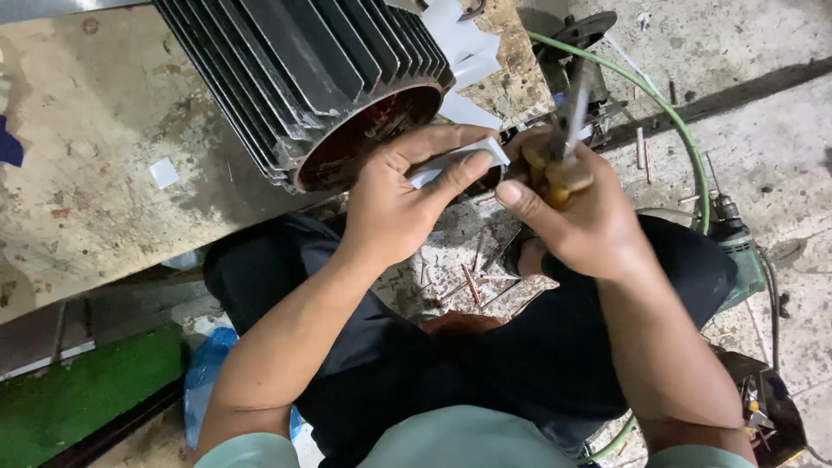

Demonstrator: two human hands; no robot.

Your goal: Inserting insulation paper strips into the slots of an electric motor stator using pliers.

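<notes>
From the head camera, the big finned motor housing [312, 78] lies on its side on a stained workbench [95, 173], its open, reddish-lined mouth turned toward the seated person. Everything here sits around that opening.

Right at the lower rim of the opening, the left hand [399, 204] is closed on a folded strip of white insulating paper [464, 159], thumb on top and fingers curled beneath it. The strip touches the edge of the housing's mouth.

Just to the right of the opening, the right hand [576, 221] is wrapped tight around the yellowish handle of a slim metal tool [568, 139], whose blade rises up and away from the fist (blurred, so its tip cannot be made out).

More white paper pieces [459, 43] lie behind the housing's far edge. Below the opening, between the person's dark-trousered knees, short copper wire scraps [468, 282] litter the floor. Well to the right of the housing a green hose [685, 139] curves over the concrete, down to a green power drill [737, 251].
</notes>
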